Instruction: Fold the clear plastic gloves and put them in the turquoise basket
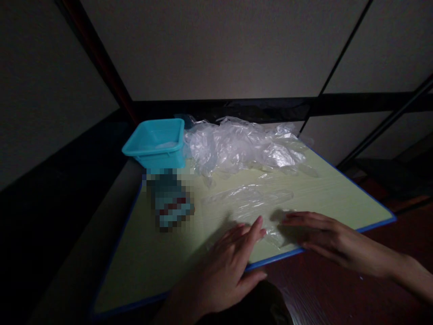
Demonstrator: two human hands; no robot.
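Got bare left hand point(230, 264) and right hand point(329, 237) loosely spread, gripping nothing visible, at the near end of some flat, clear plastic film point(248, 196) on a pale-yellow, blue-edged table point(145, 271).

Left hand point(229, 261) unclenched, right hand point(333, 234) (likewise)
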